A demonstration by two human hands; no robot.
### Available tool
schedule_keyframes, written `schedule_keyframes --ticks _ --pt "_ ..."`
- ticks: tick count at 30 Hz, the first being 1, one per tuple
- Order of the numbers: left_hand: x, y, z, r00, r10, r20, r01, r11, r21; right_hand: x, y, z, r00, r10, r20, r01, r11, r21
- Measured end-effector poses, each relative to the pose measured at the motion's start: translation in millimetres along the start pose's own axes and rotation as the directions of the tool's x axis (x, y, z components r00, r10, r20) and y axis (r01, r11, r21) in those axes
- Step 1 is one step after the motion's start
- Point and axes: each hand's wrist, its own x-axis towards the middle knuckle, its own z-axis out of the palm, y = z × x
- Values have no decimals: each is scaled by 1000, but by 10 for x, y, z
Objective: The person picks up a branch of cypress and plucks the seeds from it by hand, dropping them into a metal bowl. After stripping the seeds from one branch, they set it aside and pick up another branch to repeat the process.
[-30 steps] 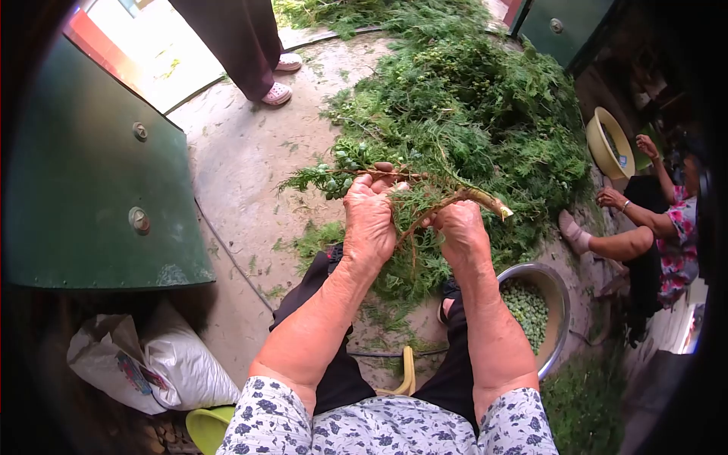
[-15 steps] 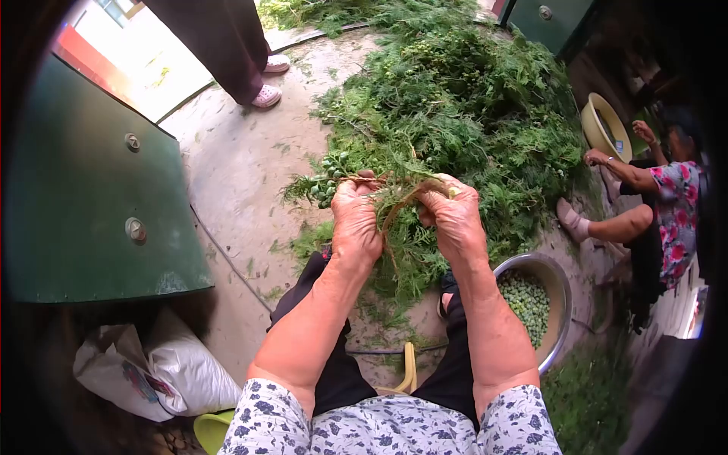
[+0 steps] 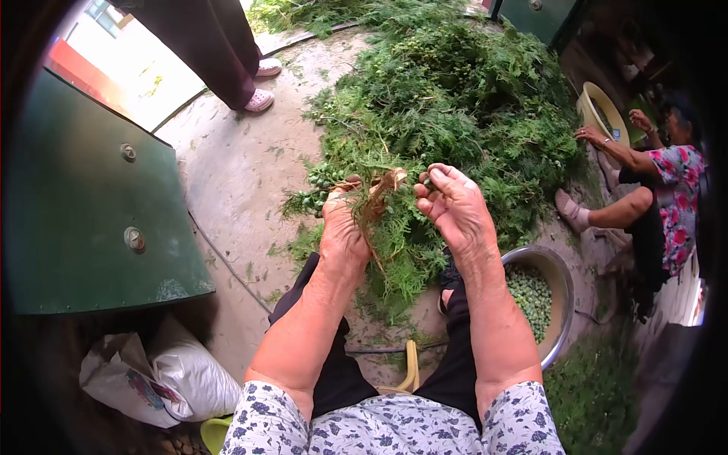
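from my end i see both forearms reaching forward, elbows bent. my left hand (image 3: 343,227) is closed in a grip; my right hand (image 3: 464,216) sits apart from it, fingers curled inward, thumb near the fingertips.

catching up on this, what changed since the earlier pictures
The right hand has let go of the branch and is just right of it; whether it pinches anything is unclear. The branch's cut end has swung left, toward the left hand, which still grips the branch. The other person's hand moved nearer the yellow basin. The metal bowl stayed put.
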Motion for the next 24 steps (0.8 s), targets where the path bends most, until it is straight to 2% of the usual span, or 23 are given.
schedule_keyframes --ticks 2,3,4,6,7,9,10,12,14,16,17,18,20,21,22,24 --pt "81 7 -29 986 -75 -151 71 997 -32 -49 42 32 1000 21 17 -21 1000 7" --pt "107 6 -21 973 -28 -231 51 994 94 -56 75 33 997 39 63 -39 999 2" --pt "131 -11 -62 973 -25 -231 48 994 95 -67 105 42 992 55 110 -55 998 -4" --pt "184 -66 -172 983 77 -169 -53 988 144 -91 160 79 988 70 135 -69 998 -13" --pt "169 -71 -148 983 78 -168 -54 988 144 -95 198 92 990 42 137 -34 998 -59" --pt "109 -83 -90 966 76 -247 -35 985 169 -94 225 134 990 17 139 -1 993 -118" --pt "107 -96 -105 966 77 -246 -35 985 171 -94 231 131 990 17 140 0 993 -116" --pt "142 -102 -148 972 76 -223 -8 957 290 -96 236 146 992 -11 128 27 991 -127" --pt "142 -72 -125 981 59 -182 -12 969 247 -106 215 178 991 -34 126 52 989 -141" --pt "100 -61 -55 979 52 -199 -2 970 242 -105 165 142 986 17 169 25 971 -238" --pt "88 -32 -71 979 -10 -206 52 979 199 -93 137 142 983 57 175 -12 969 -245" --pt "38 -6 -43 979 -8 -204 49 979 199 -88 106 136 983 55 178 -10 969 -246" --pt "-77 56 65 983 -44 -177 70 987 145 -83 46 110 967 177 186 -132 964 -232" --pt "30 28 -148 989 -89 -118 114 969 219 -74 34 93 960 195 199 -152 965 -212" --pt "-27 39 -133 988 -94 -124 120 968 219 -75 25 74 961 199 193 -158 965 -209" --pt "-152 67 -70 997 -72 -12 73 972 225 -69 1 31 916 209 343 -224 975 3"
